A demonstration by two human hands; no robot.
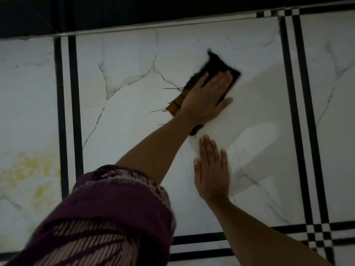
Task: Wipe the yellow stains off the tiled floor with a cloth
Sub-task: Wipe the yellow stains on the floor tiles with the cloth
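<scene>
A dark cloth (221,64) with an orange, frayed end lies flat on a white marbled floor tile (124,131). My left hand (205,96) presses down on it with straight fingers, the arm reaching in from a purple patterned sleeve (107,217). My right hand (211,169) rests flat on the tile just below the cloth, palm down, holding nothing. Yellow stains (32,169) spread over the neighbouring tile at the far left, well apart from the cloth. No stain shows around the cloth; what lies under it is hidden.
Black double stripes (69,112) border the tile on the left, on the right (294,112) and along the bottom. A dark wall base (134,14) runs along the far edge. A duller, wet-looking patch (255,143) lies right of my hands.
</scene>
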